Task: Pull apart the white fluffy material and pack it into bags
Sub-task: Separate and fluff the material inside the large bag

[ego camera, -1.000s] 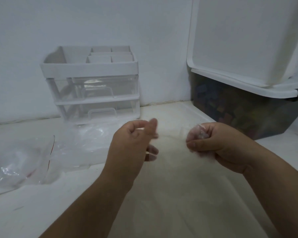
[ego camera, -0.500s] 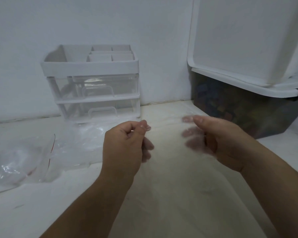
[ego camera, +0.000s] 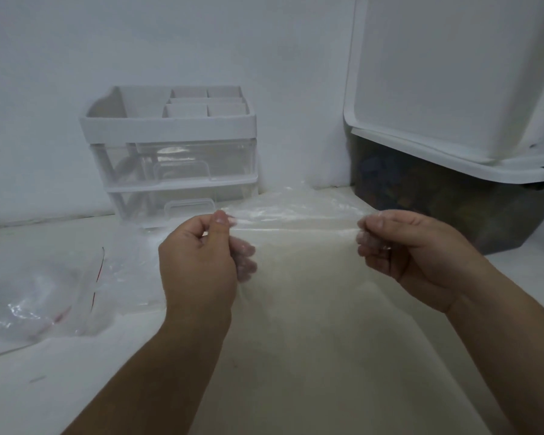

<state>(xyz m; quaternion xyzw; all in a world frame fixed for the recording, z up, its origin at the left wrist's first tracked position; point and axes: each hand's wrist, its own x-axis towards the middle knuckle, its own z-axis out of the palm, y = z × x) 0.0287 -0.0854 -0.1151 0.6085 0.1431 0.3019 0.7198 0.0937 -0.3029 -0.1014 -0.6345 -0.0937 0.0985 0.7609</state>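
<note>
A clear plastic bag (ego camera: 299, 265) is stretched flat in the air between my two hands, above the white table. My left hand (ego camera: 201, 262) pinches its upper left corner between thumb and fingers. My right hand (ego camera: 402, 252) pinches the upper right corner the same way. The bag's top edge runs straight from one hand to the other. No white fluffy material is visible in the bag or on the table.
More clear bags with red seal strips (ego camera: 41, 299) lie on the table at the left. A white and clear drawer organiser (ego camera: 170, 152) stands against the back wall. At the right stands a dark storage bin (ego camera: 453, 208), with a white lid (ego camera: 453, 73) leaning above it.
My hands have moved apart, and a clear bag is now spread taut between them. One second ago my right hand held crumpled clear plastic close to my left hand.
</note>
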